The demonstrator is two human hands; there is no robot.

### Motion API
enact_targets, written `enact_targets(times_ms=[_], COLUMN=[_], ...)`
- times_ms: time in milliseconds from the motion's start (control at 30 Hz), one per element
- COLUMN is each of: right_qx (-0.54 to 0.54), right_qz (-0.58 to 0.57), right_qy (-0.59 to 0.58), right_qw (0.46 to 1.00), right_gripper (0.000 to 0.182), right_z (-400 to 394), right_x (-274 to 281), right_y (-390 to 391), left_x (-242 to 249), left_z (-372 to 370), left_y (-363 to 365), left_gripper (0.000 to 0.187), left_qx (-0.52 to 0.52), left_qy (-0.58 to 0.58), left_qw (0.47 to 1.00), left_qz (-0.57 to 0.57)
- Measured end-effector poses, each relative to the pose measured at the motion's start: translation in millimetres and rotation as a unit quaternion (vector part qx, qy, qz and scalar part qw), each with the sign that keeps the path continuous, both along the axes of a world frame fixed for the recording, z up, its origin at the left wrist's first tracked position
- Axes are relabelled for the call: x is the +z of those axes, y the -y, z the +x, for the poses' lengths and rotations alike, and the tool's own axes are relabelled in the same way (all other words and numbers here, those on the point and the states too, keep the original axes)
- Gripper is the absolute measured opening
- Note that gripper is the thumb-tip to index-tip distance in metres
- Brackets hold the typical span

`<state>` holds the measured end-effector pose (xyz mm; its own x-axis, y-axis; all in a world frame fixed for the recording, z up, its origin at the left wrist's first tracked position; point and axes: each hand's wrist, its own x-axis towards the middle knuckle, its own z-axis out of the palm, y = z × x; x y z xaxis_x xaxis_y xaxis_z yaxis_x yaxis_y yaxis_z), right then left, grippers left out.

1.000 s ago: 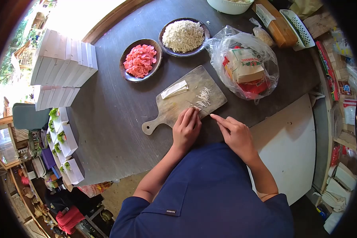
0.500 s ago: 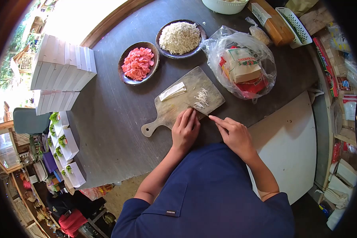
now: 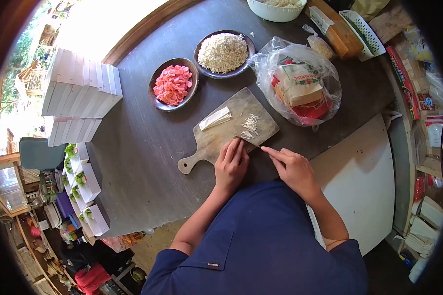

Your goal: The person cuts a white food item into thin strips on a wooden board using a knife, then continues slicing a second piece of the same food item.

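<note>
A wooden cutting board (image 3: pixel 211 140) with a handle lies in front of me. My left hand (image 3: pixel 231 164) is at its near edge, fingers bent and pressed together. What they hold down is hidden beneath the fingertips. In my right hand (image 3: pixel 295 172) is a knife (image 3: pixel 251 142), its forefinger stretched along the top and its thin blade beside my left fingertips. Small pale shreds (image 3: pixel 250 126) lie loose on the board just beyond the blade. Farther left on it rest several flat whitish strips (image 3: pixel 215 118), side by side.
Behind the board stand a bowl of pink slices (image 3: pixel 173 84), a bowl of pale shreds (image 3: pixel 223 52) and a clear plastic bag (image 3: pixel 300 86) with packets. Stacked white boxes (image 3: pixel 81 93) and open boxes with greens (image 3: pixel 87 180) line the left. A white basin (image 3: pixel 275 11) is at the back.
The whole view has shifted slightly downward. Both hands and the knife keep nearly the same place at the board's near edge.
</note>
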<state>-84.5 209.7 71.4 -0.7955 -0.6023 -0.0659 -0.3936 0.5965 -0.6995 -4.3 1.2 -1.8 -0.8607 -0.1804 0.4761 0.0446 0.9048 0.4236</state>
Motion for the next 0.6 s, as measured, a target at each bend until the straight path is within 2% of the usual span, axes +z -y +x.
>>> enact_targets(times_ms=[600], right_qx=[0.001], right_qz=[0.017], right_qy=[-0.004], right_qw=[1.0], right_gripper=[0.042], right_z=[6.5], right_x=[3.7], right_y=[0.3], left_x=[-0.7], left_z=[0.0], left_y=[1.8], left_gripper=[0.032], left_qx=[-0.004], left_qy=[0.003], left_qw=[1.0], left_qz=[-0.026])
